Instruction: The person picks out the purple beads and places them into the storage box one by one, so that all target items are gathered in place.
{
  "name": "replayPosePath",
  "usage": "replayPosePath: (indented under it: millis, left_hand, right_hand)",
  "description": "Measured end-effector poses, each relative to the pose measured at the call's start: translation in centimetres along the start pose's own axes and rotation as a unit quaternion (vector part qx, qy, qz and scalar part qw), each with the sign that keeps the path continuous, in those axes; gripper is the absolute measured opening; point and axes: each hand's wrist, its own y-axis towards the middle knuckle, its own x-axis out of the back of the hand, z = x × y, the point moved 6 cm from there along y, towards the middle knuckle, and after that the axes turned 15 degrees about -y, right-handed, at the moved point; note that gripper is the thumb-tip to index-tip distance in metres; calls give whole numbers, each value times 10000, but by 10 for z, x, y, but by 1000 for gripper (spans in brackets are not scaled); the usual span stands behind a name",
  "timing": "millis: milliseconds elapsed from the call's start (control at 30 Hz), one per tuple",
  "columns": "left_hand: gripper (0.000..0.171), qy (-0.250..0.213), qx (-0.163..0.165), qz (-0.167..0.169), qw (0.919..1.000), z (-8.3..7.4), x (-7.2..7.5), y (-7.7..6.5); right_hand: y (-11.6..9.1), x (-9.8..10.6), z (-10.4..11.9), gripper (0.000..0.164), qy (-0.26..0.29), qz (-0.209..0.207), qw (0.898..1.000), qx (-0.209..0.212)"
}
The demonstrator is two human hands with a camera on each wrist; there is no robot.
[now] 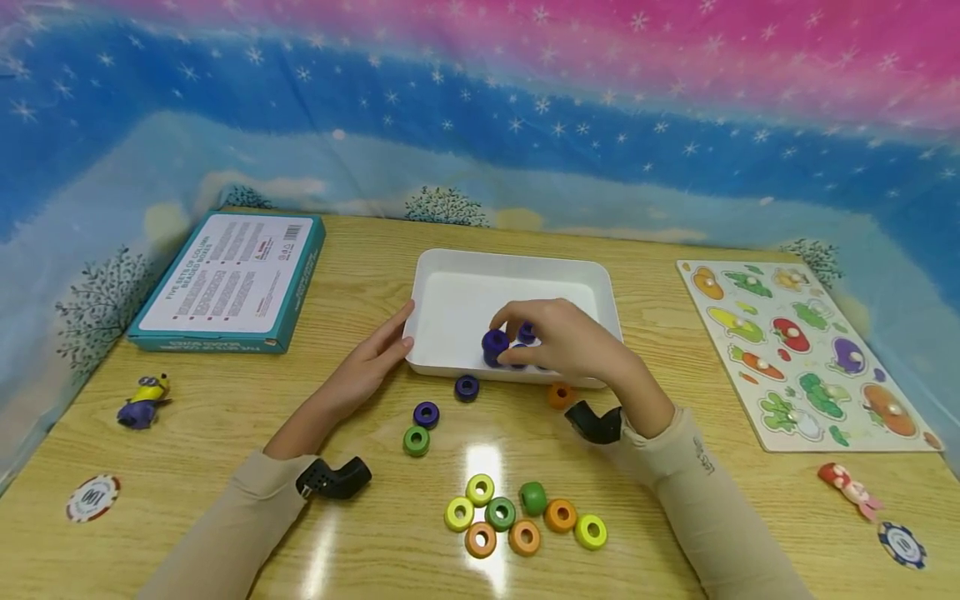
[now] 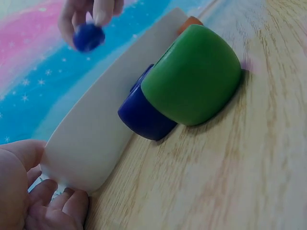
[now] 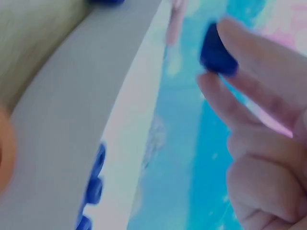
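My right hand (image 1: pixel 558 337) pinches a dark blue bead (image 3: pixel 218 50) between thumb and fingers, above the white tray (image 1: pixel 480 292). Several more dark blue beads (image 1: pixel 527 332) lie in the tray near its front wall, partly hidden behind the hand. At the tray's left side, my left hand (image 1: pixel 367 362) grips the wall, thumb at the rim and fingers curled at the corner in the left wrist view. In front of the tray lie two other dark blue beads (image 1: pixel 467 387), a green bead (image 2: pixel 192 76) and an orange bead (image 1: pixel 560 395).
Nearer me is a loose group of yellow, green and orange beads (image 1: pixel 500 514). A teal-edged box (image 1: pixel 225 275) and a small toy figure (image 1: pixel 142 402) are on the left. To the right lie a vegetable puzzle board (image 1: pixel 806 350), a red-and-pink toy (image 1: pixel 850 490) and a chip (image 1: pixel 902 545).
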Motion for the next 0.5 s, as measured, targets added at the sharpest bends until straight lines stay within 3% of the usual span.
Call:
replayPosePath:
  millis: [200, 500]
  left_hand:
    - [51, -32, -18, 2, 10000, 0, 0, 0]
    - [51, -24, -22, 8, 10000, -1, 0, 0]
  right_hand:
    - [8, -9, -27, 31, -90, -264, 9955, -905]
    - [17, -32, -47, 30, -35, -193, 9894, -1437]
